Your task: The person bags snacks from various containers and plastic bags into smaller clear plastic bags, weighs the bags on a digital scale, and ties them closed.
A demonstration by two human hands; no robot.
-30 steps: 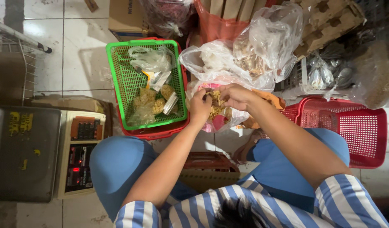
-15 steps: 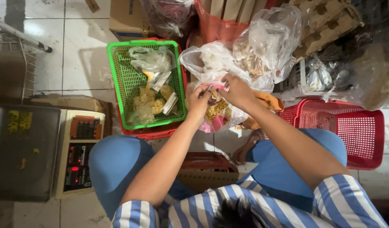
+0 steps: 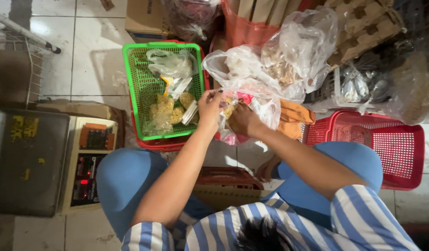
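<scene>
Both hands, left hand (image 3: pixel 209 108) and right hand (image 3: pixel 242 120), pinch clear plastic bag (image 3: pixel 261 104) (crumpled, yellowish snacks inside).

Glossy clear plastic bag (image 3: pixel 251 100); green plastic mesh basket (image 3: pixel 142 88).

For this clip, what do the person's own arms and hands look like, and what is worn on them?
Both forearms are bare down to the left hand and right hand. No gloves, watch or bracelet show. Short sleeves with blue and white stripes end above the elbows. Whether the fingers carry rings is too small to tell.
</scene>
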